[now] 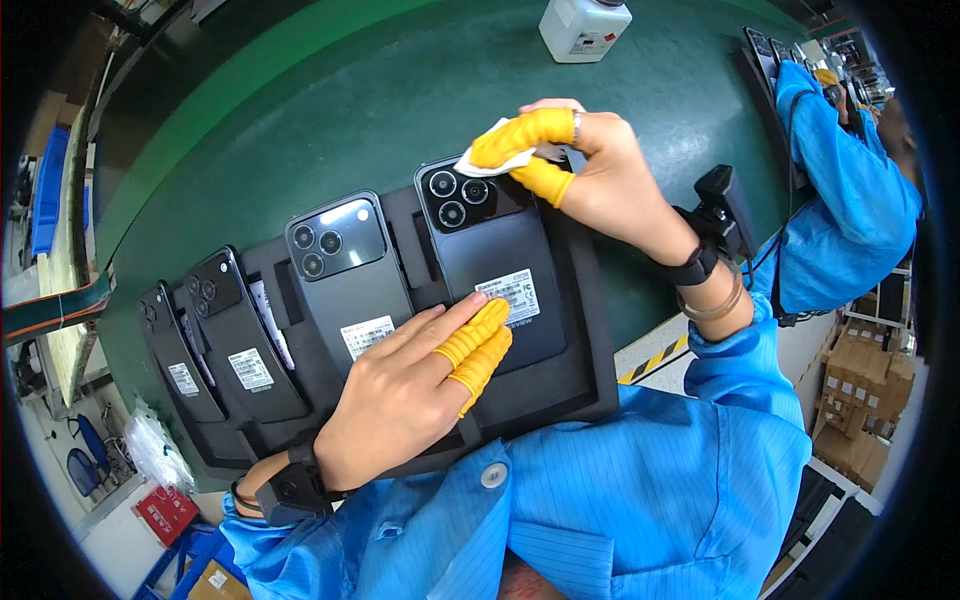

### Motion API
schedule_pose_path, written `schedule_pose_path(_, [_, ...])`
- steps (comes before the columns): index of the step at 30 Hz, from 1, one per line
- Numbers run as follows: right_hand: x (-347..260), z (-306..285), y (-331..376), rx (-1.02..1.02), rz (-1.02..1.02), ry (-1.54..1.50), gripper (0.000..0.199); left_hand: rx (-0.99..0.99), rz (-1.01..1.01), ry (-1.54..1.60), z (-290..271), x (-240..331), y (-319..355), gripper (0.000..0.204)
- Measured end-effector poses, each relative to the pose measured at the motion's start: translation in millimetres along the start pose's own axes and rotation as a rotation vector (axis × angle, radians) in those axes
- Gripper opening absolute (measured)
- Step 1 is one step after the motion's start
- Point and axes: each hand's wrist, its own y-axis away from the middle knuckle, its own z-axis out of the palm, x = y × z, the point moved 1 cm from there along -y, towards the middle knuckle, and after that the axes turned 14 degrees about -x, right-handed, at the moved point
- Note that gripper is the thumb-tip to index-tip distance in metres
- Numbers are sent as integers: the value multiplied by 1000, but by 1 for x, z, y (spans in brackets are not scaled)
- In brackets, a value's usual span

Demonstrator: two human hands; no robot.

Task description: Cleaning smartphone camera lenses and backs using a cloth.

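A black smartphone (470, 235) lies back up, its three round camera lenses at the far end and a white label lower down. It sits at the right end of a black foam tray (592, 310). My right hand (612, 185), with yellow finger cots, pinches a folded white wipe (472, 167) against the phone's camera panel. My left hand (395, 385) lies over the near part with fingers stretched out, their tips touching the phone by its label; two of them wear yellow cots. Beside it in the tray are a grey smartphone (362, 290) and two dark ones further left.
On the green bench (420, 90) a white plastic bottle (585, 30) stands at the far side. A person in a blue sleeve (850, 200) works at the right, near more phones. A clear plastic bag (155, 448) hangs at the lower left, above a red box (167, 514).
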Motion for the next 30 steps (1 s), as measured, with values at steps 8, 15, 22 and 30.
schedule_pose_path(8, [-11, -5, 34, 39, 135, -37, 16, 19, -5, 14, 1, 0, -1, 36])
schedule_pose_path(15, [-29, -8, 54, -64, 227, -66, 19, 30, -25, 31, 0, 1, 0, 34])
schedule_pose_path(22, [-22, -16, 23, 18, 143, -107, 18, 3, 6, 9, 1, -2, 1, 34])
schedule_pose_path(30, [-13, 8, -21, 89, -159, 179, 18, 11, 16, 17, 3, -2, 1, 34])
